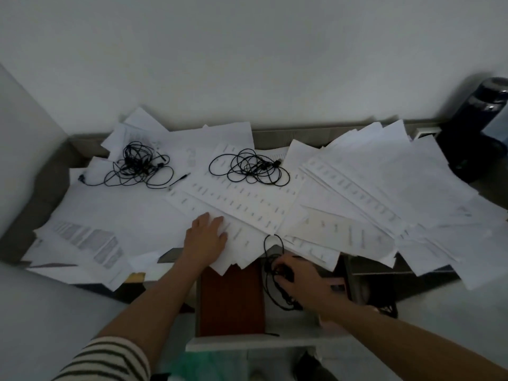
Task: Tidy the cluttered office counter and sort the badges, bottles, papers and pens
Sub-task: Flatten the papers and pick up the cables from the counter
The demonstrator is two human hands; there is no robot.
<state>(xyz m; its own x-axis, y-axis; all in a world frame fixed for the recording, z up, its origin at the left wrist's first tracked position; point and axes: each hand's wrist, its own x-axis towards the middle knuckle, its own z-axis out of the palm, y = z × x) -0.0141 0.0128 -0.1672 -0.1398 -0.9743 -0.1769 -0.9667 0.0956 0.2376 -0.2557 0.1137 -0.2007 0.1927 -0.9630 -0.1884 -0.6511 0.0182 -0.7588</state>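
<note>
White printed papers point(357, 188) lie spread in overlapping heaps over the whole counter point(44, 188). My left hand point(204, 237) rests flat with straight fingers on the sheets at the front middle. Lower right of it, my right hand point(299, 276) curls its fingers round a bundle of thin black cable point(275, 287) inside an open drawer point(233, 345) below the counter's edge. One loop of that cable point(273, 240) reaches up onto the papers. A dark bottle point(478, 119) stands at the far right against the wall.
Two tangled black cable bundles point(137, 166) point(253, 167) lie on the papers at the back left and back middle. A reddish-brown book or folder point(231, 298) lies in the drawer's left side. White walls close the back and left.
</note>
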